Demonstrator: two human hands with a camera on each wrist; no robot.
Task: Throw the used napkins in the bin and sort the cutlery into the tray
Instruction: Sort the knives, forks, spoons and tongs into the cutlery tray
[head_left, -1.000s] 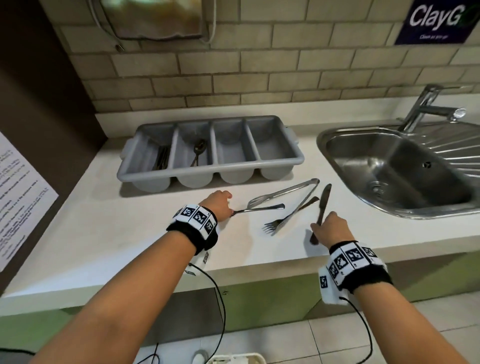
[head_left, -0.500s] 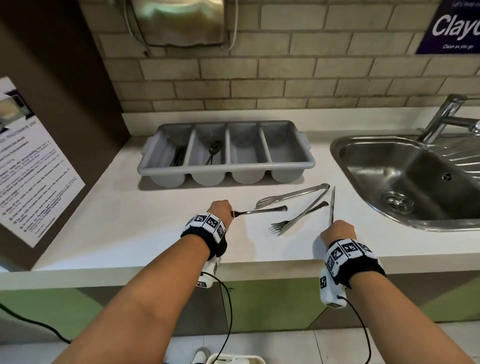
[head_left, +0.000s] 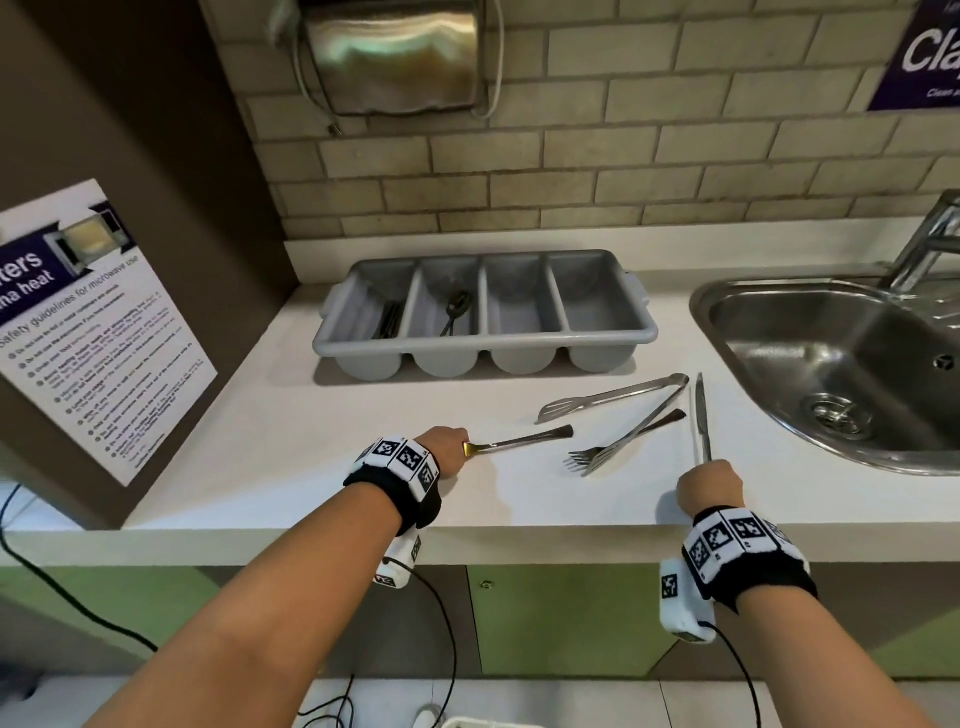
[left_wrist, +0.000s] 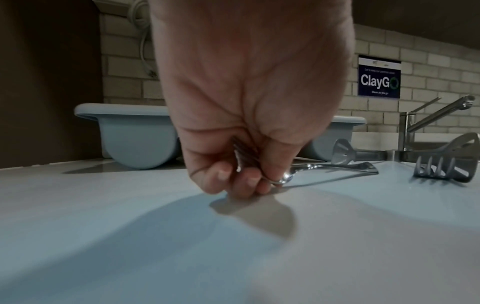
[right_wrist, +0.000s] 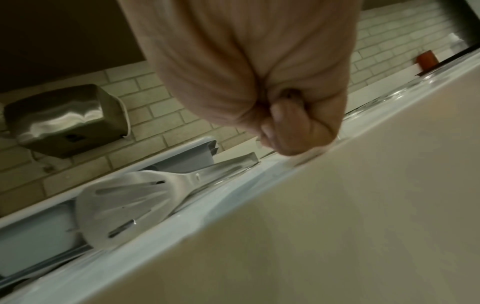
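My left hand (head_left: 448, 453) (left_wrist: 241, 181) grips a steel fork (head_left: 524, 440) (left_wrist: 337, 167) by its tined end, low over the white counter (head_left: 291, 467), with the handle pointing right. My right hand (head_left: 709, 486) (right_wrist: 293, 123) is fisted round the handle of a table knife (head_left: 701, 415), whose blade points away from me. Between the hands lie metal tongs (head_left: 618, 397) (right_wrist: 124, 201) and a second fork (head_left: 623, 441) (left_wrist: 439, 170). The grey four-slot tray (head_left: 602, 338) (left_wrist: 135, 139) stands behind them, with dark cutlery (head_left: 389, 319) in its left slot and a spoon (head_left: 454, 309) in the second.
A steel sink (head_left: 841, 364) with a tap (head_left: 930, 239) lies to the right of the knife. A brown side wall with a poster (head_left: 88, 322) closes off the left. A metal dispenser (head_left: 395, 52) hangs on the brick wall above the tray.
My right hand has drawn the knife back towards the counter's front edge and turned it to point away. My left hand has kept its hold on the fork and shifted slightly nearer.
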